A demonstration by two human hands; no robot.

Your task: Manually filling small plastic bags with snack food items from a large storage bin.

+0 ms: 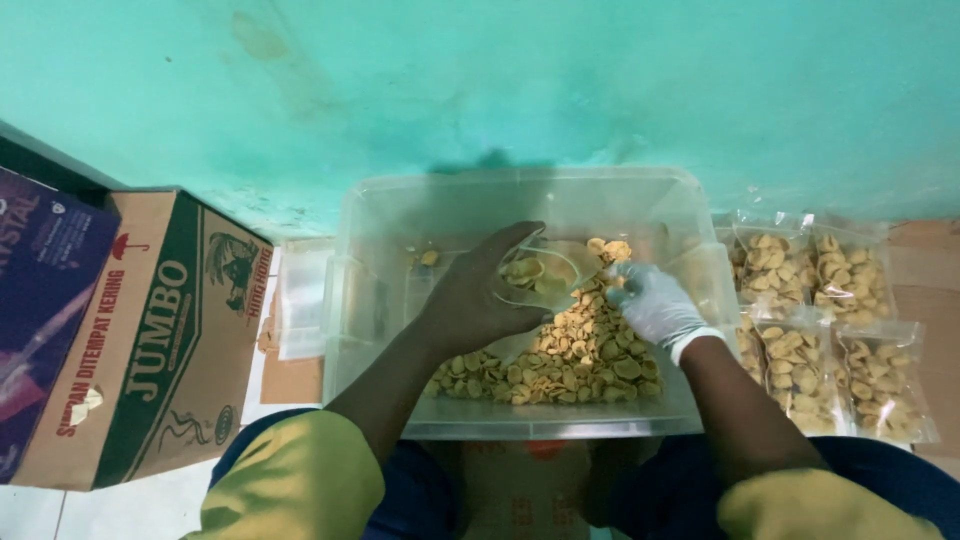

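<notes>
Head view looks down on one teal wall (600,90), then one clear plastic tub (380,300) set against it, holding a heap of pale yellow crackers (570,360). Left of the tub stand two cartons: a brown and green cardboard box (140,340) with red lettering, and a dark purple box (40,300) cut off by the frame edge. Right of the tub lie four filled clear bags of crackers (830,330); further ones may sit beneath, hard to tell. One flat stack of empty clear bags (300,300) lies between carton and tub. Inside the tub, the bare left hand (480,295) grips one small clear bag (540,275), partly filled, mouth held wide. The right hand (650,300), in a white glove, is curled around a few crackers at the bag's mouth.
</notes>
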